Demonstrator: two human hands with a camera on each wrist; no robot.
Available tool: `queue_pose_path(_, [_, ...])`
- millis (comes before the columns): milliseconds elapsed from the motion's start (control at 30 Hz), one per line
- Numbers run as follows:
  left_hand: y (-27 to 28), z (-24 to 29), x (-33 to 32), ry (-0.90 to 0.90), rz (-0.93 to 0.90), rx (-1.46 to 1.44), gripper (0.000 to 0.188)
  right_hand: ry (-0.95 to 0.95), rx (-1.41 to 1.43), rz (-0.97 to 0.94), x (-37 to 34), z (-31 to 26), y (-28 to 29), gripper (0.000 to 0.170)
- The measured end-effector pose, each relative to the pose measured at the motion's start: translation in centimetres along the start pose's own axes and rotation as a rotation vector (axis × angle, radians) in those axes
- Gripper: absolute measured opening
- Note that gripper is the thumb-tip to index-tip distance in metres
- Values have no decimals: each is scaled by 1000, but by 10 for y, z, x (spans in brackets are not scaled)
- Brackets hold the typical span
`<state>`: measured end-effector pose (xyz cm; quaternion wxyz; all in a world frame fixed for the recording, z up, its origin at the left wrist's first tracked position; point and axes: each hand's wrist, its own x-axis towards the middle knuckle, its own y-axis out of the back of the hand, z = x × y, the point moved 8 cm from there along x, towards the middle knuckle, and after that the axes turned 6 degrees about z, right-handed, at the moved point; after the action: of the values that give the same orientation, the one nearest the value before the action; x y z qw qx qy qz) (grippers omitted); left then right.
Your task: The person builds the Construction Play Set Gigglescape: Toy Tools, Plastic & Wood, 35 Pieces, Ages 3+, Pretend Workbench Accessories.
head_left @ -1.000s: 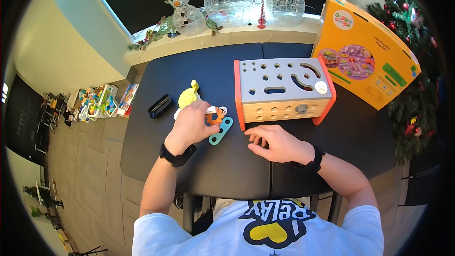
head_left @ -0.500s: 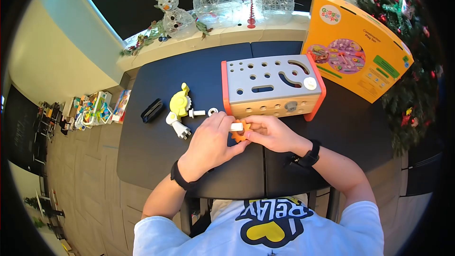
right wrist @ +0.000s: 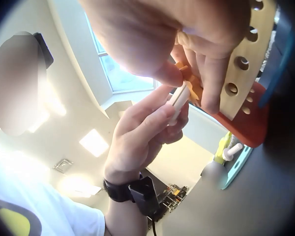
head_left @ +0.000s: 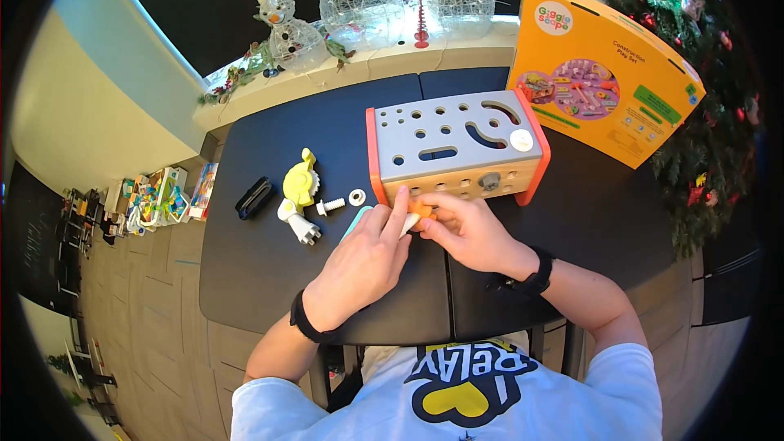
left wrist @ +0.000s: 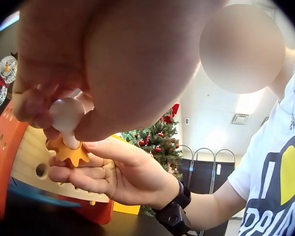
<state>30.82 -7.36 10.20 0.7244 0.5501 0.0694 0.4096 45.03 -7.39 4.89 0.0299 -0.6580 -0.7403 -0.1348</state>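
Both hands meet in front of the toy workbench (head_left: 457, 180), which has a grey top and red ends. My right hand (head_left: 474, 235) pinches an orange toy gear (left wrist: 69, 153) between thumb and fingers. My left hand (head_left: 359, 265) grips a white toy piece (right wrist: 178, 101) with a rounded end and a stem. In the left wrist view its stem meets the gear's middle. Beneath the left hand, a teal strip (head_left: 358, 219) is partly hidden. Left of that lie a white screw (head_left: 331, 207), a white ring-shaped nut (head_left: 357, 197), a yellow toy piece (head_left: 300, 183) and a white forked piece (head_left: 299, 224).
A black case (head_left: 255, 198) lies at the left of the dark table (head_left: 253, 278). The yellow-orange toy box (head_left: 608, 73) stands upright behind the workbench on the right, by a decorated Christmas tree (head_left: 690, 139). Wire snowmen (head_left: 363, 8) line the window sill.
My left hand has brought the white piece from the left to the right hand. The right hand has taken hold of the orange gear. The head view has shifted slightly.
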Motion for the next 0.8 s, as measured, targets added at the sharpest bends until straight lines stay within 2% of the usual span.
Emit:
queue_pose_path(100, [1,-5,2,5,85,-35,77,21,-62,-29,-4,-4,-6,38])
queue_pose_path(133, [1,-8,2,3,117,-52,81,-27,-97,-50,-5,-5,-6,39])
queue_pose_path(233, [3,-11,4,-6,111,13,75,-2,-78,-49,-5,-8,-4,40])
queue_pose_path(333, [8,-6,7,-41,167,99,59,37,11,-70,-7,-8,-3,43])
queue_pose_path(433, [9,-3,14,-107,234,134,51,34,100,-78,-8,-13,-3,45])
queue_pose_path(533, [4,0,20,-190,208,101,47,11,38,-48,-9,-4,2,44])
queue_pose_path(633, [-7,3,26,-199,63,73,39,-42,-17,-5,-10,-1,10,35])
queue_pose_path(733, [-10,6,32,-197,-38,35,43,30,-156,24,-14,-3,17,32])
queue_pose_path(800, [-3,9,37,-239,-24,22,48,149,-233,44,-15,-1,20,31])
